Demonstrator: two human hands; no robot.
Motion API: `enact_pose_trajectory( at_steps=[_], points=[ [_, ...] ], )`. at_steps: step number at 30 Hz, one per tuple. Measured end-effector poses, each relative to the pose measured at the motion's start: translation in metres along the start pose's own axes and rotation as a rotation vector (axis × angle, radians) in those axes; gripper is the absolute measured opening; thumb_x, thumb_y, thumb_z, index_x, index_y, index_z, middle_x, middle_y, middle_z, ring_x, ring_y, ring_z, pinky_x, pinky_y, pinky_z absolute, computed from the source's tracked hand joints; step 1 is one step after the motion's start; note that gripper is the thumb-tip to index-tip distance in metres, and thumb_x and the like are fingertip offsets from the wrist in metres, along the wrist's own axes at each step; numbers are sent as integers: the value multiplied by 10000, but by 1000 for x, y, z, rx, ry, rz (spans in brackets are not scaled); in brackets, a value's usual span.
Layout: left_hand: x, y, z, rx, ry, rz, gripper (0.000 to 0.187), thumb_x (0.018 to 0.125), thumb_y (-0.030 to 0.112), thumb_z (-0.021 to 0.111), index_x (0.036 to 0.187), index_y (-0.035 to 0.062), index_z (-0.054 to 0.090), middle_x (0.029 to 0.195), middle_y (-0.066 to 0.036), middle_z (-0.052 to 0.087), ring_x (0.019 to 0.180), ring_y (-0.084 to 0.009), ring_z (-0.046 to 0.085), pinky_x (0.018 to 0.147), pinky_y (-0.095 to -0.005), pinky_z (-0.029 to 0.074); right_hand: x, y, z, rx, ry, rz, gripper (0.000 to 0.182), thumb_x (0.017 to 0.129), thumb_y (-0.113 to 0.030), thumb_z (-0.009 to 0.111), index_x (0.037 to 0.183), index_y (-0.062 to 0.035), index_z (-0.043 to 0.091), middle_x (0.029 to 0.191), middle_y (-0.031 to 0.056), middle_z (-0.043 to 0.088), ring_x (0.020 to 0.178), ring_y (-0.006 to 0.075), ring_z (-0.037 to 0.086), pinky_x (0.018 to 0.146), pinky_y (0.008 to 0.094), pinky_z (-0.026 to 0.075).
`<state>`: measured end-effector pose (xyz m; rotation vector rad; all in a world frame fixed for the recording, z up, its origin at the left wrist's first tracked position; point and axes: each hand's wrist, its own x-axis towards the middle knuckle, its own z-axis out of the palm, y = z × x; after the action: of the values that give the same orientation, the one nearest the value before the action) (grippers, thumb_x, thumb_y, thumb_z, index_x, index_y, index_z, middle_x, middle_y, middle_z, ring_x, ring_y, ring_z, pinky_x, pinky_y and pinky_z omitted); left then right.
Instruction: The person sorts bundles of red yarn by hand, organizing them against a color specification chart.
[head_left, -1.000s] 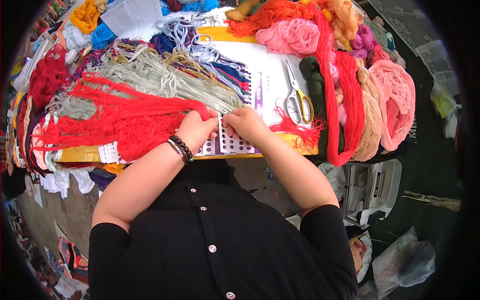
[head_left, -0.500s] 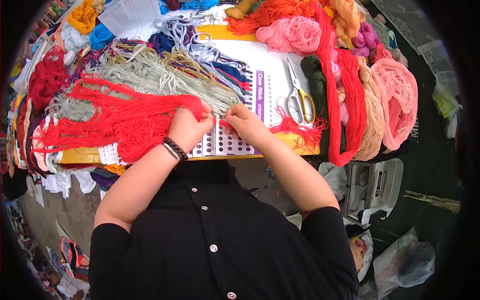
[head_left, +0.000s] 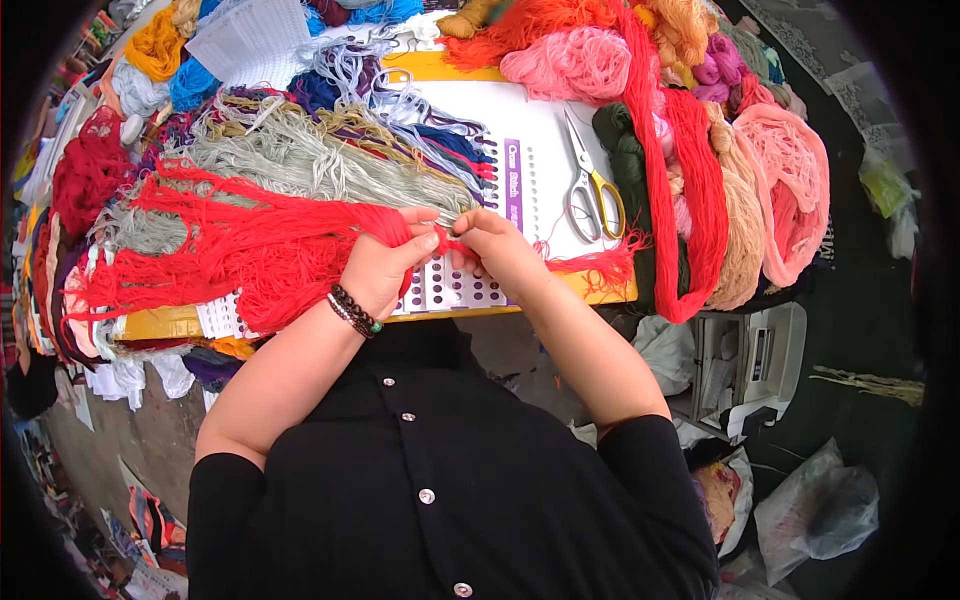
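Observation:
My left hand is closed around the near end of a thick bundle of red embroidery thread, which fans out to the left over the table. Close beside it, my right hand pinches a short red tuft of the same thread between its fingertips. Below both hands lies a white card with rows of dark purple holes. Grey thread spreads behind the red bundle, its gathered end near my fingers. Loose red thread ends trail to the right of my right hand.
Scissors with yellow-and-grey handles rest on the white board, beside a purple "Cross Stitch" strip. Pink thread, a long red skein and peach skeins crowd the right side. A printed sheet lies at the back left.
My left fingers have opened out slightly and the thumb now points toward my right hand. Both hands stay close together over the card. The view has shifted slightly.

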<state>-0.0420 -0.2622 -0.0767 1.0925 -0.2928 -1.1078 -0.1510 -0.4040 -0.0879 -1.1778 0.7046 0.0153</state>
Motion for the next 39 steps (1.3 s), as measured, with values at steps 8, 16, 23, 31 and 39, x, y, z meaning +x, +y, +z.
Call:
enact_pose_trajectory(
  at_steps=[8,16,23,31,39],
  points=[
    [-4,8,-2,36,14,-70,377,873,32,551,1234,-33,464,1048,-105,631,880,-143,615,750,-241,489,-1,0,0,-15,-2,-35,109,840,-45,428,904,-61,514,656,50,575,557,96,495,511,214,387],
    [10,-8,-13,711,-137,141,370,896,22,438,1261,28,498,995,-75,635,686,-104,581,625,-237,472,3,-2,-1,170,-15,23,88,857,-60,455,911,-45,523,676,43,560,578,110,541,520,223,417],
    [-13,63,-61,216,214,-45,269,941,182,489,1143,25,573,740,42,539,703,-71,573,530,-158,391,6,-8,7,-351,14,16,139,844,-103,452,942,-23,509,720,63,618,612,117,567,589,261,450],
    [-54,180,-186,-173,161,380,362,936,108,494,1280,10,436,1210,-129,532,958,-103,593,645,-132,490,7,-3,8,-450,31,2,183,810,-68,426,968,-23,508,758,73,649,640,139,596,632,292,464],
    [-82,116,-80,431,96,151,257,880,130,457,1022,-9,620,1045,-107,627,969,-180,583,865,-309,440,-30,-16,63,-409,38,-476,141,846,-91,569,967,-22,545,757,56,610,682,96,554,619,244,439]
  ],
)
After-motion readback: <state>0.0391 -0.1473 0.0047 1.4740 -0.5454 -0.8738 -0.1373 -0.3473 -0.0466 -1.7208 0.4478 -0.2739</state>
